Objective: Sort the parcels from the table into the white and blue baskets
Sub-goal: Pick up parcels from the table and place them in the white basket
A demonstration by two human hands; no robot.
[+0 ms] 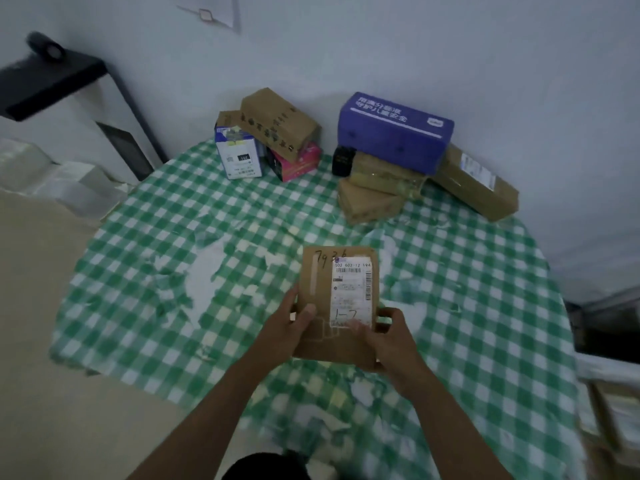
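Observation:
I hold a flat brown cardboard parcel (322,289) with a white shipping label and handwritten numbers above the middle of the green-and-white checked table (467,289). My left hand (289,327) grips its lower left edge, thumb on top. My right hand (388,337) grips its lower right corner. More parcels stand at the back of the table: a blue-and-white box (239,155), a brown box (277,123) on a pink box (298,164), a purple box (394,129) on stacked brown boxes (374,192), and a long brown box (474,181). No white or blue basket is in view.
A white wall runs behind the table. A black shelf (45,81) stands at the far left with pale cartons (52,181) beneath it. A dark container edge (602,327) and pale shapes show at the right. Beige floor lies to the left.

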